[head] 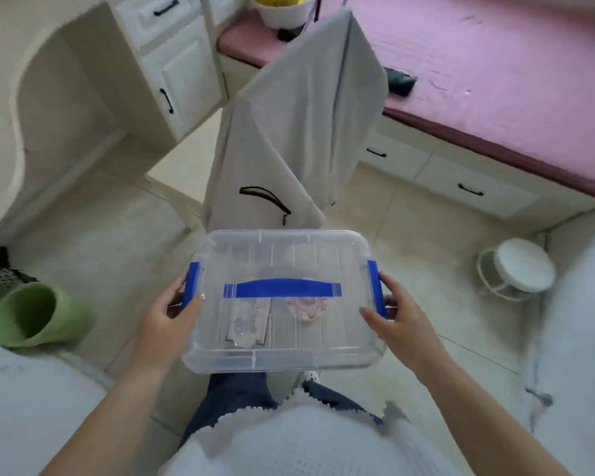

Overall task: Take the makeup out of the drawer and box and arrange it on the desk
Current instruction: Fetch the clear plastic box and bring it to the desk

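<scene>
Box: a clear plastic box (282,300) with its lid on is held level in the air above the floor, in front of the person's body and over their knees; nothing carries it but the two hands.
Left hand: the left hand (172,317) is closed around the box's left end, its thumb lying on the lid's left edge and its fingers curled under the blue clip (192,283) there.
Right hand: the right hand (397,316) is closed around the box's right end in the same way, thumb on the lid's right edge, fingers wrapped behind the right blue clip (375,286).
Handle: a blue handle (282,289) lies flat across the middle of the lid, running left to right between the two hands.
Contents: through the lid a flat clear packet (248,321) shows near the front left of the box and a small pinkish thing (304,309) just right of it; what each is cannot be told.
Chair: a chair draped in grey cloth (299,132) stands just beyond the box's far edge.
Desk: the pale desk's (0,166) curved edge lies at the far left.
Bin: a green bin (31,316) sits on the floor, left of the left hand.
Stool: a small white stool (519,266) stands on the floor, right of the box.
Bed: a bed with a pink cover (495,80) fills the upper right.
</scene>
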The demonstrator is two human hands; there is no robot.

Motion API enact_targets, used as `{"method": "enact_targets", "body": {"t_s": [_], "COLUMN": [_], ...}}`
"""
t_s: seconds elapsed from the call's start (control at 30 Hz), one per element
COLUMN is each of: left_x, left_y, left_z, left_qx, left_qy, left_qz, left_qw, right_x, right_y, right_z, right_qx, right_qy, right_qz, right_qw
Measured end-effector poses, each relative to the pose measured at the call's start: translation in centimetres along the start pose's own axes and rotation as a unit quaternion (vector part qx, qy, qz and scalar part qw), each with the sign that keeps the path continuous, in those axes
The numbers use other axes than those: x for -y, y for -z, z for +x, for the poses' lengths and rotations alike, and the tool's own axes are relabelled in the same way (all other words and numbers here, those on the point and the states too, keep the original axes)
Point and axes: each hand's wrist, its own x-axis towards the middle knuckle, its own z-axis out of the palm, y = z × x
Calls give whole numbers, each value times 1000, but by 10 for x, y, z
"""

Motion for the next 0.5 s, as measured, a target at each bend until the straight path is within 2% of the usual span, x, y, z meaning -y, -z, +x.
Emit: {"method": "enact_targets", "body": {"t_s": [0.23,0.5], "left_x": [-40,-95], "left_y": [-93,-178], "left_z": [-3,33], "left_qx": [97,184], "left_qy": [-52,-86], "left_qz": [-2,2], "left_qw": [994,979], "right_x": [-44,-57], "right_y": [79,144], "right_z": [-22,-4], "right_qx": [-96,-172], "right_qy": [-21,-31], "right_qz": [56,102], "right_qw": [994,979]}}
